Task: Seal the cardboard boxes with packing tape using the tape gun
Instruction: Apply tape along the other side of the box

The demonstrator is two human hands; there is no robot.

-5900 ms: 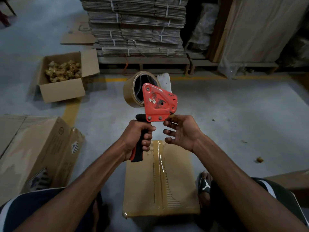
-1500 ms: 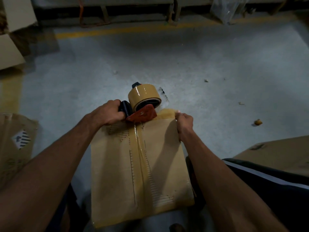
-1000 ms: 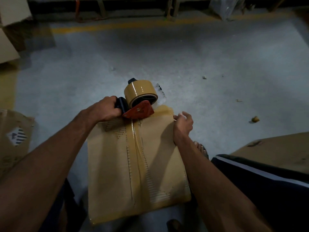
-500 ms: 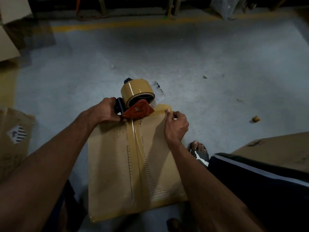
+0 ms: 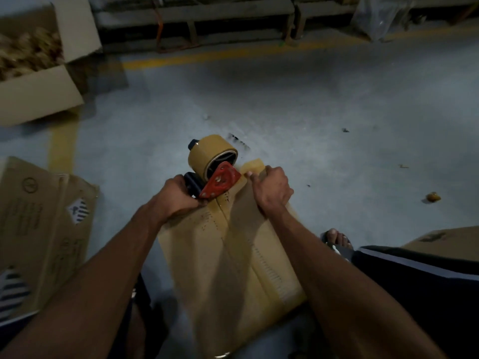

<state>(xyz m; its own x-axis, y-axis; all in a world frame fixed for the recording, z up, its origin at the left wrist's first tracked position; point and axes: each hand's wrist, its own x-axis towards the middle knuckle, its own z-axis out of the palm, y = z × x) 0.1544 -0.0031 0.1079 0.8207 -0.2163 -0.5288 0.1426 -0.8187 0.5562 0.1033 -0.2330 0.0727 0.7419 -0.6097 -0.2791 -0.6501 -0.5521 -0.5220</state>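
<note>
A person is looking down at one flat cardboard box [image 5: 207, 268] lying on a grey concrete floor [image 5: 311, 112] between their legs. The box's long axis is running from the viewer outward and tilting slightly to the left at its far end. A strip of glossy tape [image 5: 234, 255] is running along that same axis down the middle of the box.

The left hand [image 5: 175, 196] is gripping the black handle of one red tape gun [image 5: 220, 181], its fingers curled round it. The gun is sitting at the far end of the box, on the taped seam, with its one brown tape roll [image 5: 211, 155] pointing away from the viewer, past the box's far edge.

The right hand [image 5: 272, 189] is gripping the box's far right corner, its fingers curled over the edge.

To the left, a folded cardboard carton [image 5: 46, 229] is lying on the floor. At upper left, one open carton [image 5: 41, 92] is holding pale, lumpy contents. One sandalled foot [image 5: 337, 240] is showing at right.
</note>
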